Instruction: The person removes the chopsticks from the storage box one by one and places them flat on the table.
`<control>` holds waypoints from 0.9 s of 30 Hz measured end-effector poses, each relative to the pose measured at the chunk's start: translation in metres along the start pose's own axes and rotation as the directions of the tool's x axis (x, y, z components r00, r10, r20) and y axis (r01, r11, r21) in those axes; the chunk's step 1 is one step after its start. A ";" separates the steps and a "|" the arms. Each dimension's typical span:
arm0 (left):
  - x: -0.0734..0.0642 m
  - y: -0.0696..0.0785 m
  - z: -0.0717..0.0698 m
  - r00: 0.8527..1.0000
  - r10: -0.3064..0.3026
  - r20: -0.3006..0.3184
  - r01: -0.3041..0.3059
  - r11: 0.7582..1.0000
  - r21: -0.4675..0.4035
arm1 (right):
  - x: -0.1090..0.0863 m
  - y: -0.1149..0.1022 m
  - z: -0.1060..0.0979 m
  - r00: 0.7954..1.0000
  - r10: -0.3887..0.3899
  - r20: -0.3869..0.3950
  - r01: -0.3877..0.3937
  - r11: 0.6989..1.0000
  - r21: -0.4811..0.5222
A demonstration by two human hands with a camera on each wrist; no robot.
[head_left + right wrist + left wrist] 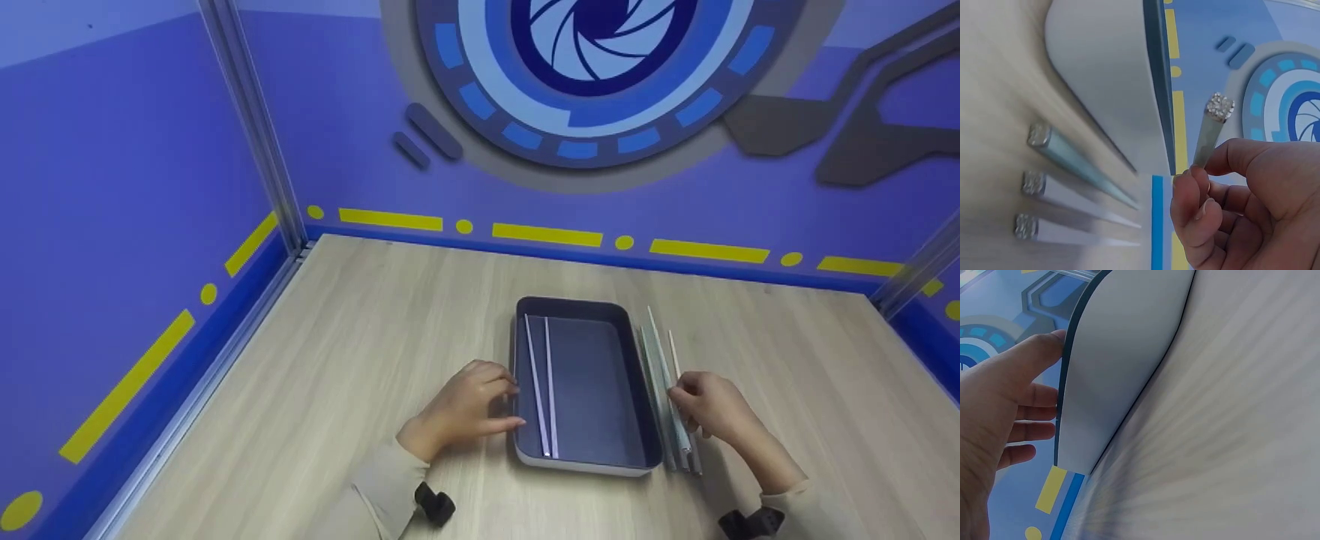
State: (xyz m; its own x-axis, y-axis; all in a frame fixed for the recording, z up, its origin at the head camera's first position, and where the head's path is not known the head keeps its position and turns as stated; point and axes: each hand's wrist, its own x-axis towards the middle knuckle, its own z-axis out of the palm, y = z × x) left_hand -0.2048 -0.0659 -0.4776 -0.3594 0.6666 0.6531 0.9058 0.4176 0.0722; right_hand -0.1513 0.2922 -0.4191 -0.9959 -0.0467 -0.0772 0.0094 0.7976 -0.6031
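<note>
A dark shallow rectangular tray (pixel 585 465) with a pale outer wall sits on the table. Inside it, towards the left, lie two lilac chopsticks (pixel 551 390). At the tray's left side is my left hand (pixel 469 401); its thumb touches the rim in the left wrist view, the fingers loosely extended beside it. To the right of the tray, my right hand (pixel 712 405) pinches a pale green chopstick (pixel 1207 140) between thumb and fingers, its glittery end raised. Below it on the table lie a green chopstick (pixel 1069 154) and two whitish chopsticks (pixel 1067 197), all with glittery ends.
The light wooden table (pixel 360 337) extends around the tray. Blue-purple printed panels (pixel 337 127) stand behind and at the sides, with a metal post (pixel 259 127) in the left back corner. A black strap mount sits on each wrist.
</note>
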 end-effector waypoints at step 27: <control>0.000 -0.001 0.000 1.000 -0.001 0.005 0.001 1.000 -0.001 | -0.001 0.033 0.001 0.999 0.047 -0.015 -0.048 0.997 -0.068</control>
State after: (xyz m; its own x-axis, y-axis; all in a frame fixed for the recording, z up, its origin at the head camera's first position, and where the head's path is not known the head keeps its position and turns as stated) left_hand -0.2054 -0.0659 -0.4773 -0.3614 0.6694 0.6491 0.9057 0.4174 0.0739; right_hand -0.1502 0.3178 -0.4403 -0.9956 0.0000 -0.0936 0.0511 0.8381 -0.5431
